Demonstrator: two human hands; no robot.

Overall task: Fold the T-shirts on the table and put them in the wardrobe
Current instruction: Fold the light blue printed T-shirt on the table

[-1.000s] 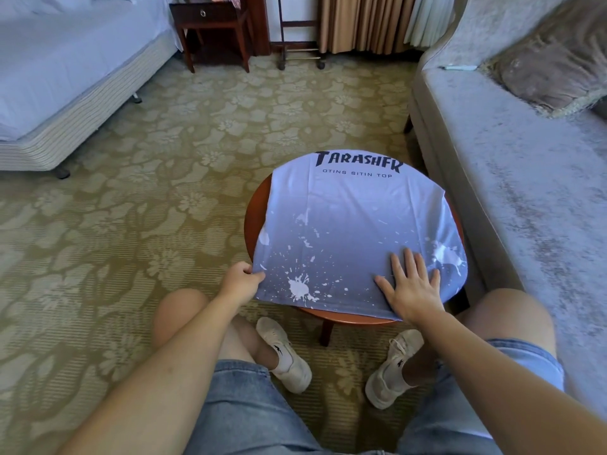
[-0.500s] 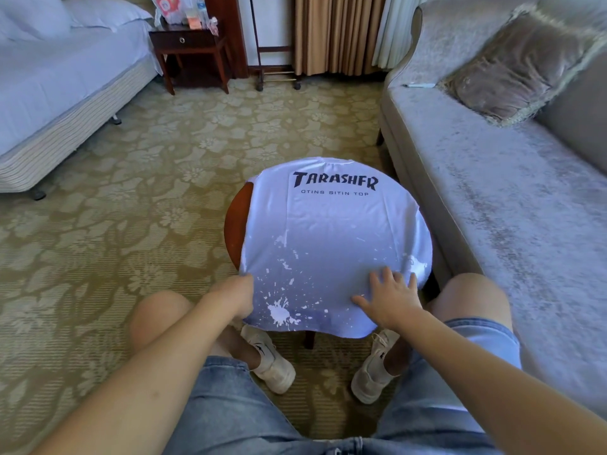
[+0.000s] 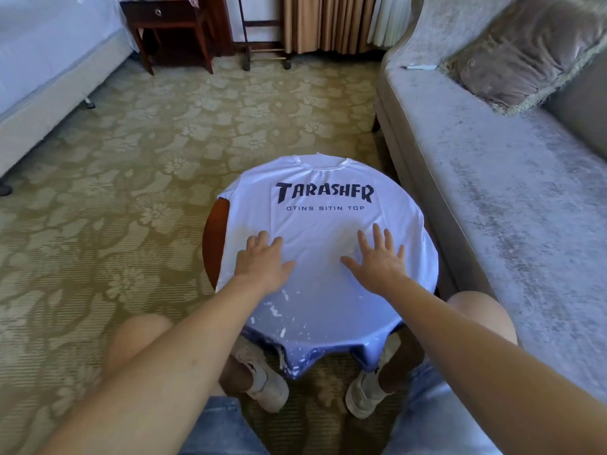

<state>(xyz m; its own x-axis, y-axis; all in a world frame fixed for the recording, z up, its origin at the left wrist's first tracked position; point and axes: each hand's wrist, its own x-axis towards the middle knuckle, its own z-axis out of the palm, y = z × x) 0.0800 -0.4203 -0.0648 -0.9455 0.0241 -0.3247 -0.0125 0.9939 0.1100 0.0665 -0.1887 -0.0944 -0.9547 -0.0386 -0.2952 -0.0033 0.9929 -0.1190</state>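
I press my left hand (image 3: 262, 261) and right hand (image 3: 377, 257), fingers spread flat, on the T-shirt (image 3: 323, 224) draped over the round worktop (image 3: 213, 231).

One wide-angle head-worn view looks forward and down. The round table (image 3: 213, 244) sits near, at centre frame. The sofa (image 3: 492, 192) runs along the right; the bed (image 3: 49, 60) lies far left.
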